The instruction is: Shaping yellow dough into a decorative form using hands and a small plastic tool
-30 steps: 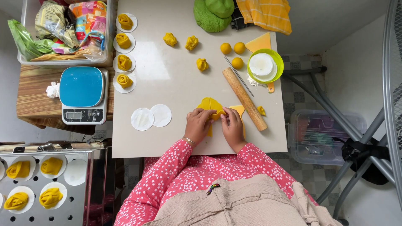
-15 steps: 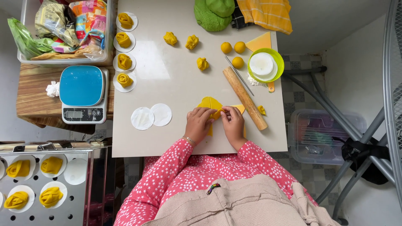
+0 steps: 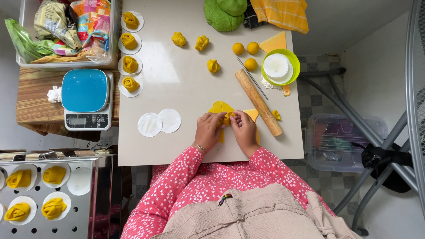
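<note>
Three dough balls [image 3: 251,64], two paper rounds [image 3: 149,124]

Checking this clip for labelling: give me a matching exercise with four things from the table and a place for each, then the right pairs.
Things:
1. rolling pin
2. kitchen scale
3. green bowl
4. two paper rounds

Places:
A. on the wooden board left of the table
B. just right of the right hand, lying at a slant
C. left of the left hand, on the table
D. near the table's right edge, beside three yellow dough balls

Pairs: 1-B, 2-A, 3-D, 4-C
</note>
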